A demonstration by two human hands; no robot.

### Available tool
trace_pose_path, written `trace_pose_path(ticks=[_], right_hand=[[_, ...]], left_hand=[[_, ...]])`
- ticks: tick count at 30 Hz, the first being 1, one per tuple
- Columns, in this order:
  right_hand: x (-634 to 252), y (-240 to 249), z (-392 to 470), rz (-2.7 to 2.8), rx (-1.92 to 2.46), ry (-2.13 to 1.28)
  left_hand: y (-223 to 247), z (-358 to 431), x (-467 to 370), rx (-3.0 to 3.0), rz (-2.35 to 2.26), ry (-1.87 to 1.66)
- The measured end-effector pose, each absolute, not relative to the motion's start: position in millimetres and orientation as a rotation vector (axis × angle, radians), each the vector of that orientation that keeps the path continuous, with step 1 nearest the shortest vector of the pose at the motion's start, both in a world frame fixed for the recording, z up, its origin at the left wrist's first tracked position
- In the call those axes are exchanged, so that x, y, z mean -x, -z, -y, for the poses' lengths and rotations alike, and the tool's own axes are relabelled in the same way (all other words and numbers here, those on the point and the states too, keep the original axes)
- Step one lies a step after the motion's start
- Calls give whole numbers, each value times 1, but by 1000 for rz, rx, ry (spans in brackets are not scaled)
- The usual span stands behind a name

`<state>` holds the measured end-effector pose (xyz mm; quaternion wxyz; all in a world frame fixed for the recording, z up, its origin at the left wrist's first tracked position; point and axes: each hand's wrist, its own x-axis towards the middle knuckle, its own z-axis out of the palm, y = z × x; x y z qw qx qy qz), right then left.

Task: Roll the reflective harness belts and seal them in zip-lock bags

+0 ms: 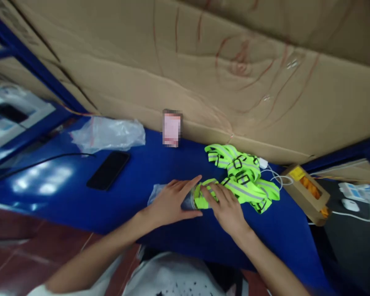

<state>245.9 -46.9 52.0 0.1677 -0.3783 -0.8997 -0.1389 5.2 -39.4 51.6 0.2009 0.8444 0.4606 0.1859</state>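
Note:
My left hand (170, 201) lies over a clear plastic bag (156, 192), thumb and index finger stretched along both sides of its mouth. A folded neon yellow-green reflective strap vest (200, 196) with grey stripes sits at that mouth; its left end appears to be inside the bag. On top of this bundle my right hand (224, 205) presses with curled fingers, its thumb hidden. Beyond my right hand lies a loose heap of more neon reflective strap vests (243, 174) with black buckles. Whether these join the folded one is hidden.
On the blue table (135, 172) are a black phone (108, 170), a flattened plastic bag pile (111, 133) and a blurred pink card-like item (172, 129). Cardboard (126, 61) walls the back. An open-windowed brown box (308, 193) and white cable (277, 174) stand right.

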Motion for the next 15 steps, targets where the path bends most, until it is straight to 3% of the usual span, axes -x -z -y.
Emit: trace_pose_path(ticks=[8, 15], right_hand=[[-225, -27, 32, 2366, 1062, 376], [-226, 16, 3, 2266, 876, 161]], left_hand=[[-50, 13, -16, -2229, -1224, -689], [-28, -12, -13, -1992, -1111, -518]])
